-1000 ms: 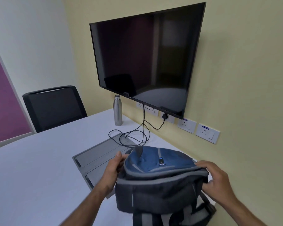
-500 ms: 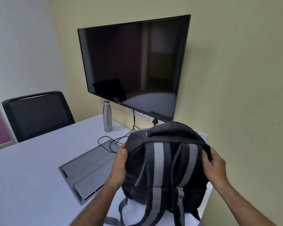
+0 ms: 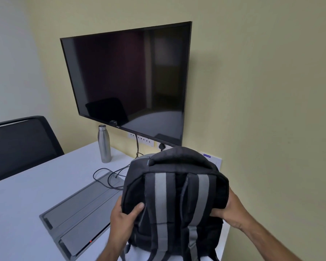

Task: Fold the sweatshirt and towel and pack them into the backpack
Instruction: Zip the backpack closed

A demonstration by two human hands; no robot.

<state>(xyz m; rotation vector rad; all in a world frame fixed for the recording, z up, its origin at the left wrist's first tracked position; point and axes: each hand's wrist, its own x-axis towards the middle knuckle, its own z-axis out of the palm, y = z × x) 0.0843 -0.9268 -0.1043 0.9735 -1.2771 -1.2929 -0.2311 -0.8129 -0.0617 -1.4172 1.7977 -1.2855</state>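
Both hands, left (image 3: 123, 220) and right (image 3: 231, 213), grip the sides of the black grey-strapped fabric backpack (image 3: 174, 200), upright on the white table (image 3: 26, 204), straps facing the person; a steel bottle (image 3: 104, 144) stands beyond.

I see the backpack (image 3: 175, 200) upright at the near right corner of the surface (image 3: 26, 200), with both hands, left (image 3: 123, 218) and right (image 3: 231, 210), on its sides. To its right the wall (image 3: 271, 110) stands close. Behind it hang the cables (image 3: 109, 176) and the screen (image 3: 128, 80). A grey panel (image 3: 79, 213) lies just left, with a bottle (image 3: 104, 144) beyond. Farther left the surface is bare up to the chair (image 3: 21, 146).
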